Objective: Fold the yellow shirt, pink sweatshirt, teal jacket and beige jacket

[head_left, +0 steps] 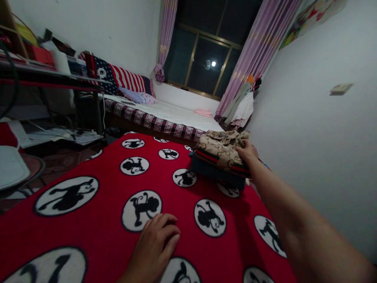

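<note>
A folded tan patterned shirt [220,145] with red and green bands lies on top of a stack at the far right of the red blanket [108,220]. Beneath it is a dark folded garment [218,173]. My right hand [247,151] reaches out to the shirt's right side, thumb and fingers closed on the cloth near the collar; part of the grip is hidden. Nearer to me, my left hand [159,239] rests on the blanket with its fingers loosely bent and apart, holding nothing. Black figures in white circles are printed on the blanket.
Past the blanket stands a bed [173,112] with a striped cushion [129,78] and a lilac pillow [138,96]. A cluttered desk [53,74] and a chair [13,169] are at left. A white wall [318,129] bounds the right side.
</note>
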A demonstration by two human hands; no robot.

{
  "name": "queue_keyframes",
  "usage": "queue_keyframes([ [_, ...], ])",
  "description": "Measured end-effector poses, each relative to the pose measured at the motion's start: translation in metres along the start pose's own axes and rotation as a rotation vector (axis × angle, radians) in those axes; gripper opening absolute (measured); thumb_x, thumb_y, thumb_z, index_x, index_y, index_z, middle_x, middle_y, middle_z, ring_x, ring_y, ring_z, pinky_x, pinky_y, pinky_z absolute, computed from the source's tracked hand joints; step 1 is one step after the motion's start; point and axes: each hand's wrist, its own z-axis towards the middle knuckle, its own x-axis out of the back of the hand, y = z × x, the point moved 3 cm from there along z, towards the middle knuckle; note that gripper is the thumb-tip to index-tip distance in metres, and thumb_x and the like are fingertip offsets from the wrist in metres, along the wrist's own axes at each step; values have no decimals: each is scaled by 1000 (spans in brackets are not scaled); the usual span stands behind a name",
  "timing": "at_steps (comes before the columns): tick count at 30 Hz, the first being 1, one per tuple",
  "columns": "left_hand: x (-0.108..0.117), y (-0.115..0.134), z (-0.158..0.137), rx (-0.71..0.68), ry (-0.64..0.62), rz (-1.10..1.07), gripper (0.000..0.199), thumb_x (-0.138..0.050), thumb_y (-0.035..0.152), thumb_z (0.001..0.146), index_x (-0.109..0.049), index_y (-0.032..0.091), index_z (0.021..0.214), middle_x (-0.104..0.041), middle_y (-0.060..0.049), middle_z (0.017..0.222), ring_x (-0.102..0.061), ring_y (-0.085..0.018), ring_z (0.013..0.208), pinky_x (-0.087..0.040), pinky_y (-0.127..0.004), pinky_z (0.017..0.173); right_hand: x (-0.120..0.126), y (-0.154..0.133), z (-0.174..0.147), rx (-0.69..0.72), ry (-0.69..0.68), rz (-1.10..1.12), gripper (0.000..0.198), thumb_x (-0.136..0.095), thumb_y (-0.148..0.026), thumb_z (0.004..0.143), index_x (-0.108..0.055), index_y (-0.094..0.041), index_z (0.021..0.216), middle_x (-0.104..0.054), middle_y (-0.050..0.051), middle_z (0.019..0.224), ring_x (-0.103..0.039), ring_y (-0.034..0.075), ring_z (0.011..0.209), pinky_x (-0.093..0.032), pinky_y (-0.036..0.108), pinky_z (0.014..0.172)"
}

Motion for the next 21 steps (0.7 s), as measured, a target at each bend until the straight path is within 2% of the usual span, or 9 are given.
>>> queue_keyframes([
  [2, -1, 0, -1, -1, -2, 8, 20, -51, 24, 87, -71, 26, 88, -62, -5, 113, -54, -26, 107, -41, -41, 92, 13, -14, 5, -7, 51, -82, 59, -55, -52, 83, -48, -25, 135, -53, 17, 130, -49, 35, 120, -40, 48, 95],
  [4, -1, -1, -2, -1, -1, 13, 20, -51, 21, 86, -70, 27, 88, -62, -4, 113, -54, -25, 107, -41, -41, 93, 20, -35, 4, 0, 56, -124, 70, -46, -68, 82, -46, -25, 138, -47, 20, 134, -44, 40, 123, -36, 57, 95],
  [6, -1, -1, -2, 1, 4, 15, 20, -52, 20, 85, -70, 27, 88, -62, -4, 113, -54, -25, 107, -41, -41, 93, 15, -58, -5, 102, -1, -130, 83, -35, -79, 79, -38, -28, 144, -41, 19, 140, -37, 43, 127, -31, 64, 97],
  [9, -2, -2, -1, 1, 9, 10, 19, -53, 19, 84, -70, 27, 87, -62, -4, 113, -54, -25, 108, -41, -42, 93, -19, -79, -38, 333, -161, -187, 88, -38, -85, 72, -38, -33, 143, -31, 13, 149, -26, 45, 133, -23, 68, 101],
  [12, -2, -2, -2, -4, 15, 9, 20, -53, 18, 83, -70, 27, 87, -62, -4, 114, -54, -25, 108, -41, -42, 94, -56, -79, -67, 393, -218, -277, 85, -44, -86, 67, -45, -40, 138, -29, 9, 152, -24, 47, 133, -22, 72, 98],
  [14, -2, -2, -3, -15, 20, 10, 20, -53, 17, 83, -70, 27, 88, -62, -4, 114, -54, -24, 109, -41, -42, 94, -64, -76, -70, 407, -234, -315, 83, -45, -86, 66, -46, -43, 137, -30, 8, 152, -25, 48, 133, -23, 73, 96],
  [18, -1, -1, -4, -20, 15, 9, 21, -53, 16, 82, -70, 26, 86, -62, -5, 113, -53, -24, 109, -41, -42, 94, -37, -79, -43, 477, -369, -220, 75, -47, -75, 76, -47, -32, 138, -41, 9, 145, -38, 37, 130, -32, 53, 104],
  [19, 0, -1, -3, -17, 15, 10, 21, -53, 15, 82, -70, 26, 85, -62, -5, 113, -53, -24, 109, -40, -42, 94, -25, -79, -35, 476, -316, -169, 72, -45, -70, 80, -48, -28, 139, -45, 11, 143, -42, 34, 128, -34, 48, 104],
  [21, 0, 0, -3, -15, 19, 11, 21, -53, 15, 82, -70, 26, 85, -62, -4, 112, -53, -24, 108, -40, -42, 94, -2, -72, -22, 377, -60, -102, 70, -39, -67, 85, -47, -23, 139, -44, 14, 143, -40, 33, 129, -33, 50, 104],
])
